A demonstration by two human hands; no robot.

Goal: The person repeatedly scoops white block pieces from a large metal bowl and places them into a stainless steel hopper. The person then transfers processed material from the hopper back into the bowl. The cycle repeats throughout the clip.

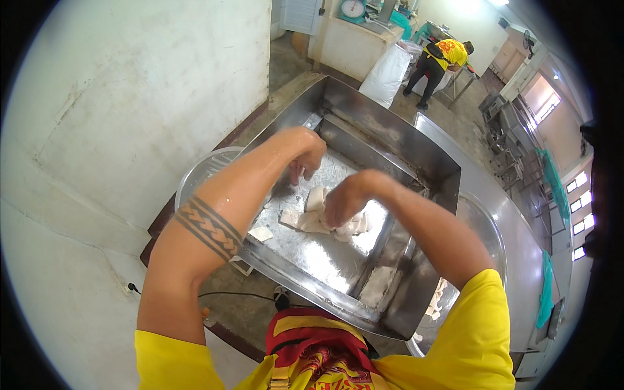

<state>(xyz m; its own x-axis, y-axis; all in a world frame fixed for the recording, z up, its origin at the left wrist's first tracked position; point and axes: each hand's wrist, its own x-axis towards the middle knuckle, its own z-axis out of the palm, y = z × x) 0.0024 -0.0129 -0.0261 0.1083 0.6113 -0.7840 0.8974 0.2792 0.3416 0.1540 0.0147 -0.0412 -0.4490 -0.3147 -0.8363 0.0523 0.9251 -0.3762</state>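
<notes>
A deep rectangular stainless steel tray (pixel 305 260) stands in front of me. Several pale, flat, soft-looking pieces (pixel 316 200) lie heaped on its shiny bottom; their kind I cannot make out. My right hand (pixel 346 200) reaches down into this heap, fingers curled around a pale piece and partly hidden. Bent at the wrist, my left hand (pixel 308 161) hangs over the far left of the tray, fingers curled down and slightly blurred. Whatever it pinches is too small to name. One loose pale piece (pixel 261 234) rests by the tray's left wall, below my left forearm.
Clear round basins flank the tray: one at left (pixel 188 185), one at right (pixel 497 240), with more pale pieces (pixel 437 298) in the right one. A wall (pixel 130 97) rises at my left. Beyond stand a white sack (pixel 387 78) and a person in yellow (pixel 448 52) bending over.
</notes>
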